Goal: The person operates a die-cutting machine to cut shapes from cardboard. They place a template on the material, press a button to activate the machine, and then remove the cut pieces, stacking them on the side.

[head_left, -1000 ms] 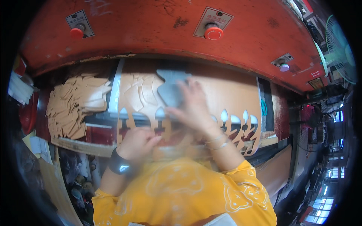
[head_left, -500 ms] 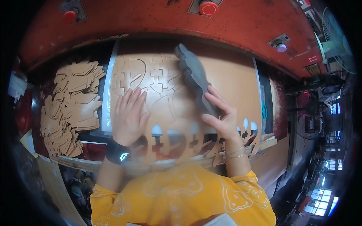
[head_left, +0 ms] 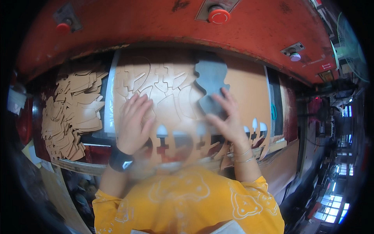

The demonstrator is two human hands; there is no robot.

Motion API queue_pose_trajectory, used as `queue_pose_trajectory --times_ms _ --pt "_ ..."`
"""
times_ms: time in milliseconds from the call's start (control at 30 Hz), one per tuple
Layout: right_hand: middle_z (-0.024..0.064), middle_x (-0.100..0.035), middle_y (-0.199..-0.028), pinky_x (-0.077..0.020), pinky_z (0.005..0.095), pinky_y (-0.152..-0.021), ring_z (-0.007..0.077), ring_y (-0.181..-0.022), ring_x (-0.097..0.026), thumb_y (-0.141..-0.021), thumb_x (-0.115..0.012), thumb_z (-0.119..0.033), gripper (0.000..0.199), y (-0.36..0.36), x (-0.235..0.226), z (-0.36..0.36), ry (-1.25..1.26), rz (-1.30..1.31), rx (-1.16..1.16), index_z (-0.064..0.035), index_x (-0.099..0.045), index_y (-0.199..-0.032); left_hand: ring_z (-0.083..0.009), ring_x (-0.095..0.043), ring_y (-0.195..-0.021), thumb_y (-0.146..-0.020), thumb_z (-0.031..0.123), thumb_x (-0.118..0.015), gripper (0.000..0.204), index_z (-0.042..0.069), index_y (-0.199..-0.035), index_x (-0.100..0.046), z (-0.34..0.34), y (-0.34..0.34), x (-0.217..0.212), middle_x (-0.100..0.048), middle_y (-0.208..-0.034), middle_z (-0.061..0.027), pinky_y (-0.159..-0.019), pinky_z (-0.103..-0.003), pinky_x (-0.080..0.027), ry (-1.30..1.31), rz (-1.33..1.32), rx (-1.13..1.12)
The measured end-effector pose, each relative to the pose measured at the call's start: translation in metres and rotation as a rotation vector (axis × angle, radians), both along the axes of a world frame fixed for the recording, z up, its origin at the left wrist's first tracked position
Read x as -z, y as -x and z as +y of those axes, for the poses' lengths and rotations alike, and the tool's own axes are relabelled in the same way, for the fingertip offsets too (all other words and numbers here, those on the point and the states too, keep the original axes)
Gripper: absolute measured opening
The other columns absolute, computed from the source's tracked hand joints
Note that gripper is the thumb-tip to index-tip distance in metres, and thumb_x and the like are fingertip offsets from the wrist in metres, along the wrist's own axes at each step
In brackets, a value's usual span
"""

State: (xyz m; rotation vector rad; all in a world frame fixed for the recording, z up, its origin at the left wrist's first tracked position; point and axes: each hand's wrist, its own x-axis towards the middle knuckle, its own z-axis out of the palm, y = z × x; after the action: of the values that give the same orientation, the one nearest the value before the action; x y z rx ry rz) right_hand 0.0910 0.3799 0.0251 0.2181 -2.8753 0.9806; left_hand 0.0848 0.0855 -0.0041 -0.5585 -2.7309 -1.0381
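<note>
A tan sheet [head_left: 249,85] with cut outlines in its left and middle parts lies in front of me. My left hand [head_left: 134,121] rests on it, fingers stretched out, holding nothing. A grey cutting die [head_left: 212,72] with a wavy edge lies broad side up over the sheet, right of the cut outlines. Around the die's near end curl the thumb and fingers of my right hand [head_left: 228,117], slightly blurred. Several cut-out openings run along the sheet's near edge, below my hands.
Stacked tan cut pieces [head_left: 74,113] are heaped on the left. Across the far side runs a red machine beam [head_left: 156,23] carrying a red push button [head_left: 219,15]. A wooden rail [head_left: 274,150] borders the near side. Teal-handled scissors [head_left: 274,112] lie at right.
The die has turned from standing on edge to broad side up, with my right hand still at its near end. My left hand has hardly moved.
</note>
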Motion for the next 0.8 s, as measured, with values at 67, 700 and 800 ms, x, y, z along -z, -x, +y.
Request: queue_pose_trajectory --times_ms 67,700,800 --pt "0.0216 -0.039 -0.141 -0.0297 0.0446 -0.109 0.036 -0.132 -0.036 -0.076 -0.07 -0.016 0.053 0.002 -0.002 0.02 0.131 0.106 0.144 -0.0085 -0.056 -0.126 -0.0317 -0.057 -0.103 -0.083 0.01 -0.06 0.021 0.0 -0.101 -0.063 0.001 -0.022 -0.004 -0.061 -0.106 -0.0161 -0.088 -0.039 -0.044 -0.234 -0.15 0.03" --pt "0.0235 -0.016 -0.152 -0.0188 0.0394 -0.114 0.0306 -0.14 -0.021 -0.099 -0.045 -0.032 0.067 -0.029 -0.044 0.133 0.675 0.905 0.554 0.0052 -0.015 -0.146 -0.0288 -0.059 -0.065 -0.082 0.013 -0.062 0.014 0.001 -0.074 -0.063 0.02 -0.098 0.032 -0.058 -0.072 -0.0124 -0.059 -0.036 -0.046 -0.222 -0.137 0.081" --pt "0.0101 -0.051 -0.117 -0.0378 0.0316 -0.097 0.018 -0.108 -0.05 -0.093 -0.054 -0.023 0.041 -0.096 -0.013 0.092 0.534 0.399 0.485 -0.0002 -0.046 -0.126 -0.0293 -0.059 -0.067 -0.082 0.018 -0.064 0.018 0.002 -0.073 -0.065 0.02 -0.097 0.035 -0.059 -0.071 -0.0119 -0.062 -0.038 -0.046 -0.162 -0.174 0.066"
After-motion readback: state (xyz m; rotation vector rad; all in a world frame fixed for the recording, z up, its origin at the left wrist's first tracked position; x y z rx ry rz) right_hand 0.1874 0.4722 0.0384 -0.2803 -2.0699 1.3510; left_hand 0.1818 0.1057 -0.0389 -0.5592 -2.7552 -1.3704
